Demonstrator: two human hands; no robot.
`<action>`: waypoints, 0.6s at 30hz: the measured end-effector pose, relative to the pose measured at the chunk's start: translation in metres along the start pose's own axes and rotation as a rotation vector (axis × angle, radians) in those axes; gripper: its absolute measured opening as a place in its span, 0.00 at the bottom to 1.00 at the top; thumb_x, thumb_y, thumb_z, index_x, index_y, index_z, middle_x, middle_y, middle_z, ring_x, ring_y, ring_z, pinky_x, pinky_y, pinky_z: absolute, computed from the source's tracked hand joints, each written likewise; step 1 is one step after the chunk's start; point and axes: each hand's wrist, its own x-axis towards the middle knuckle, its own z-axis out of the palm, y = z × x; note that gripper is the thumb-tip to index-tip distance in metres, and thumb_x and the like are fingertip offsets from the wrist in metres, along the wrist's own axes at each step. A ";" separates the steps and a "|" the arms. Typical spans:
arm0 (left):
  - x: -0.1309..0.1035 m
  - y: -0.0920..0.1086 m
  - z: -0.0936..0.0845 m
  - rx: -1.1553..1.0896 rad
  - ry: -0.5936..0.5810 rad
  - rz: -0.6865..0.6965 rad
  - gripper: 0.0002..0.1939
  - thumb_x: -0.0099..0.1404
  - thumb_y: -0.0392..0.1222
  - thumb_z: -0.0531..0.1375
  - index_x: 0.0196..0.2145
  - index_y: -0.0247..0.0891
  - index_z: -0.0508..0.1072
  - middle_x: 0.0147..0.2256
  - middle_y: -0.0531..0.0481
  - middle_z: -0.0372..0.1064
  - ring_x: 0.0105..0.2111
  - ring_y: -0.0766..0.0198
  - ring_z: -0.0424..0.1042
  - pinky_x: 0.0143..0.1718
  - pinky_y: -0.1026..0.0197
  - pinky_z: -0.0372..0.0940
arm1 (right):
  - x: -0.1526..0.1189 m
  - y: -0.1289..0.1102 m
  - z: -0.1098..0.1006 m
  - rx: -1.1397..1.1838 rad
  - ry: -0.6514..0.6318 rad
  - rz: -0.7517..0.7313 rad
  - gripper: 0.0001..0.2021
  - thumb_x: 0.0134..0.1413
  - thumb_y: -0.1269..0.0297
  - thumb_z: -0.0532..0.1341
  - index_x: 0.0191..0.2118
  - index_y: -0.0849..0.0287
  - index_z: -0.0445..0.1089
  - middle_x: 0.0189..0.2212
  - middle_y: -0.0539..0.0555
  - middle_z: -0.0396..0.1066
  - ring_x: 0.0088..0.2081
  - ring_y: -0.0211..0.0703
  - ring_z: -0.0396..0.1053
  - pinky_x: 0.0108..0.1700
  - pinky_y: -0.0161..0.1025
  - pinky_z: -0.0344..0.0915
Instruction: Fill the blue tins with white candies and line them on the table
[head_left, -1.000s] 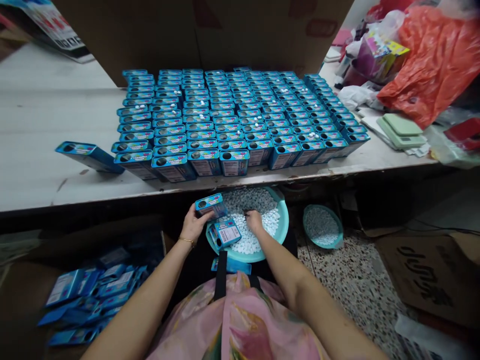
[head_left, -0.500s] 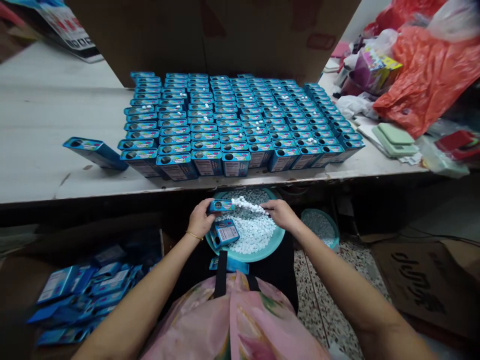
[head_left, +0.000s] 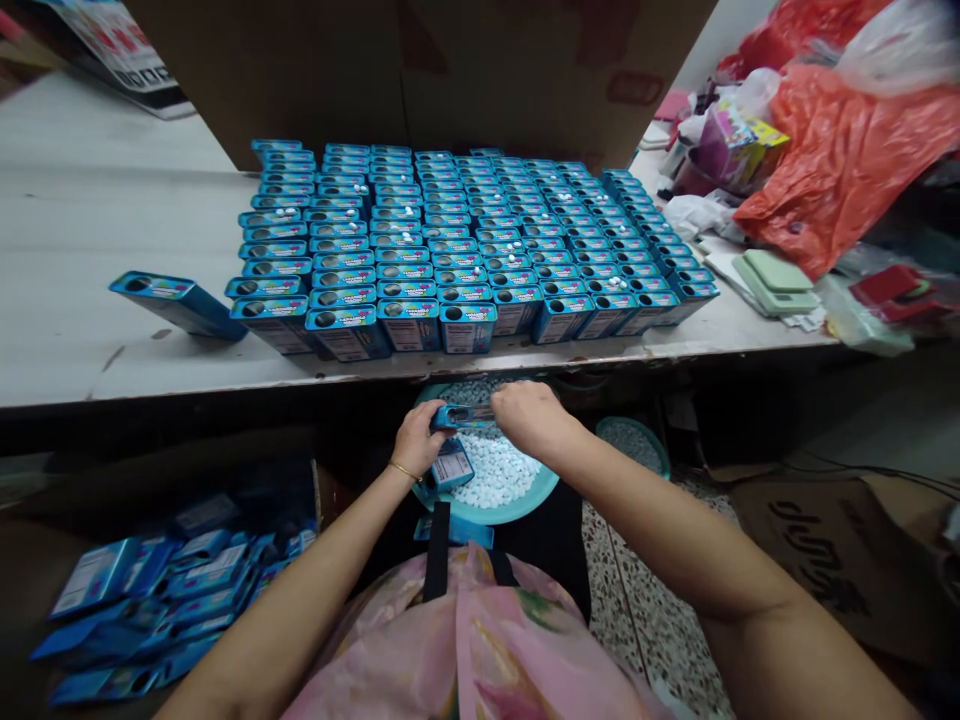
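Observation:
Over a turquoise basin (head_left: 551, 490) of white pellets (head_left: 499, 470), my left hand (head_left: 418, 440) grips a small blue box (head_left: 450, 416) by its left end. My right hand (head_left: 525, 410) is closed at the box's right side, around something clear or shiny that is too small to make out. A second blue box (head_left: 453, 466) lies on the pellets beneath my left hand. Another blue piece (head_left: 465, 530) rests between the basin and my lap.
Rows of upright blue boxes (head_left: 409, 325) fill the middle of the white table (head_left: 60, 330), one leaning at their left. A carton of blue boxes (head_left: 318, 490) is lower left. Right are a green scale (head_left: 776, 280), red bags (head_left: 832, 160) and a second basin (head_left: 664, 450).
My right hand has moved left to the box and turned over; the heap of white pellets between the hands is gone from view. My left hand still holds the box, slightly further right.

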 end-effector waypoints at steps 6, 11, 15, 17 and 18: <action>0.001 -0.018 -0.014 -0.218 0.122 -0.169 0.22 0.47 0.46 0.61 0.41 0.39 0.66 0.35 0.52 0.68 0.35 0.62 0.67 0.40 0.60 0.60 | -0.002 0.062 0.085 0.162 -0.074 0.329 0.14 0.49 0.76 0.49 0.36 0.62 0.70 0.37 0.61 0.70 0.42 0.45 0.67 0.42 0.38 0.60; 0.002 -0.022 -0.016 -0.450 0.205 -0.253 0.23 0.44 0.46 0.64 0.38 0.37 0.66 0.34 0.51 0.68 0.35 0.62 0.67 0.41 0.59 0.61 | 0.036 0.030 0.177 0.354 -0.067 0.392 0.17 0.51 0.76 0.48 0.41 0.60 0.71 0.40 0.60 0.71 0.43 0.43 0.66 0.43 0.35 0.60; -0.001 -0.022 -0.016 -0.550 0.206 -0.292 0.23 0.44 0.45 0.64 0.38 0.36 0.66 0.34 0.50 0.69 0.35 0.63 0.68 0.41 0.58 0.62 | 0.061 0.003 0.210 0.562 -0.004 0.383 0.19 0.50 0.75 0.48 0.44 0.61 0.69 0.41 0.59 0.71 0.43 0.43 0.67 0.43 0.35 0.61; -0.003 -0.023 -0.019 -0.536 0.230 -0.309 0.23 0.45 0.46 0.64 0.38 0.36 0.66 0.34 0.50 0.69 0.35 0.62 0.69 0.41 0.57 0.62 | 0.064 0.007 0.216 0.669 0.026 0.353 0.18 0.49 0.74 0.49 0.43 0.62 0.70 0.40 0.57 0.72 0.41 0.42 0.68 0.42 0.34 0.62; -0.004 -0.024 -0.021 -0.521 0.238 -0.312 0.23 0.45 0.46 0.64 0.38 0.36 0.66 0.34 0.50 0.69 0.35 0.62 0.69 0.41 0.57 0.62 | 0.063 0.012 0.218 0.721 0.042 0.333 0.17 0.49 0.74 0.50 0.42 0.62 0.71 0.39 0.56 0.72 0.40 0.41 0.68 0.42 0.34 0.62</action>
